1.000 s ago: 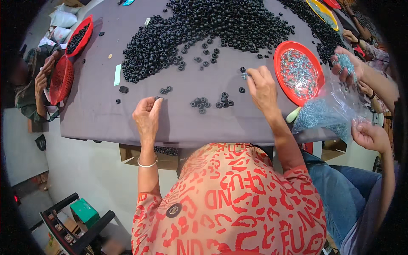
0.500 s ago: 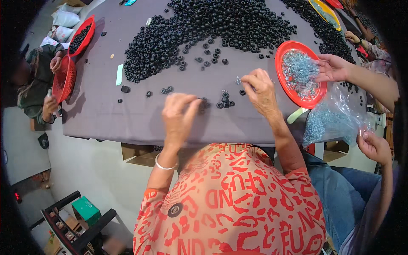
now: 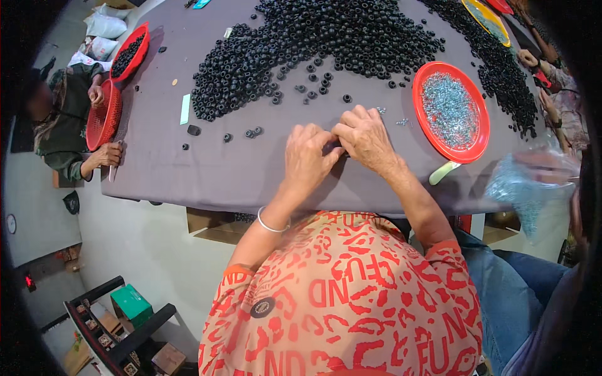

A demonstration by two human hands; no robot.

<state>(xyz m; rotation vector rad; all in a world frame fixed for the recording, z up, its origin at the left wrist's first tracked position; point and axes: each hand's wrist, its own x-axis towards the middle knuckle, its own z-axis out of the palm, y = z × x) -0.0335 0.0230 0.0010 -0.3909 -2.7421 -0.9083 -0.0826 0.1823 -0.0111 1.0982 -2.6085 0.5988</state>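
My left hand point(image 3: 307, 155) and my right hand point(image 3: 367, 139) meet at the front middle of the table, fingertips nearly touching. Both have bent, closed fingers, and a bit of something dark shows between them. What they grip is hidden under the fingers. Just beyond my right hand lie a few small silvery metal pieces point(image 3: 402, 121). Left of my left hand, a few black ring-like parts point(image 3: 250, 133) rest on the grey cloth. A big pile of the same black parts point(image 3: 301, 59) spreads beyond both hands.
To the right stands a red plate point(image 3: 483, 128) of silvery pieces, a pale-handled tool point(image 3: 444, 173) by its rim. A co-worker holds a clear bag point(image 3: 520, 188) of such pieces off the table's right edge. Red baskets point(image 3: 108, 122) and another person are at the left.
My hands have come together from apart, covering the black parts that lay between them. The co-worker's hand has left the red plate, and the bag has moved right, away from it.
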